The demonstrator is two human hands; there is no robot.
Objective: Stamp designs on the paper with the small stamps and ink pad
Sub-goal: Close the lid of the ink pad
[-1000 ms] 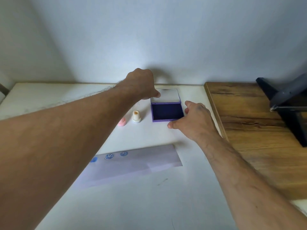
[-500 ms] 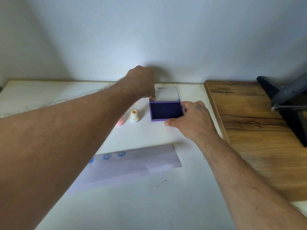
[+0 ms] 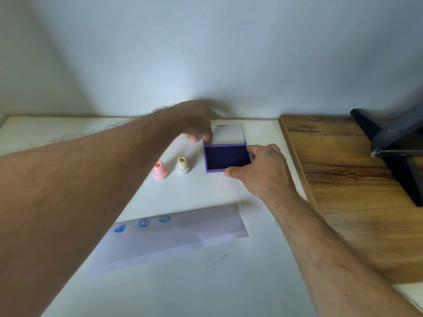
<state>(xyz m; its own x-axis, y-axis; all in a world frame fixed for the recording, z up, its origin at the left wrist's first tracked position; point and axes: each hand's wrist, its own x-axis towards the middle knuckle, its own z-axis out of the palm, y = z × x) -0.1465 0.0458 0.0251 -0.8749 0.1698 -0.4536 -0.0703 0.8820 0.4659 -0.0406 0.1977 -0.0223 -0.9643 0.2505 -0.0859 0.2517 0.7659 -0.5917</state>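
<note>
The ink pad [image 3: 227, 157] is dark blue in a purple case with a clear lid [image 3: 229, 133]. One stamp [image 3: 160, 170] is pink, the other stamp [image 3: 182, 165] cream with an orange top. The pale lilac paper [image 3: 174, 234] bears a blue blot and two blue smiley prints near its left end, on a white table [image 3: 206, 282] beside a brown wood-grain board [image 3: 348, 191].

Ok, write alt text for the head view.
Two bare hands work an open purple ink pad on a white table: the left hand touches its clear lid, the right hand holds its base. Two small stamps stand left; stamped paper lies nearer.
</note>
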